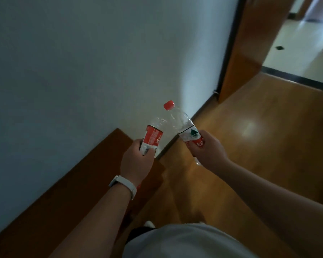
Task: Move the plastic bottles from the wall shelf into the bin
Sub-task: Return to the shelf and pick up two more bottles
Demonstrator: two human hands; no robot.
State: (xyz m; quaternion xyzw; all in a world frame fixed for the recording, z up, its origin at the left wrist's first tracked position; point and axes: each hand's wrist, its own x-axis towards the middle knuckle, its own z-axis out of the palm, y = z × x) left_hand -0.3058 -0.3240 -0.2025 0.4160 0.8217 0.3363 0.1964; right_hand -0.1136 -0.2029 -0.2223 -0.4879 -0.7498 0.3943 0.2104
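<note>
The left hand was clamped on one bottle, the right hand on another. Carrying step, I think; no bin showed, so finding it came next.

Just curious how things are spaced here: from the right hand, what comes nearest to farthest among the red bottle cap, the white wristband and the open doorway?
1. Red bottle cap: just up-left of the right hand, on the bottle it holds.
2. White wristband: on the left wrist, lower left.
3. Open doorway: far upper right, across the floor.

Shelf runs along the wall (left); doorway far right.
</note>
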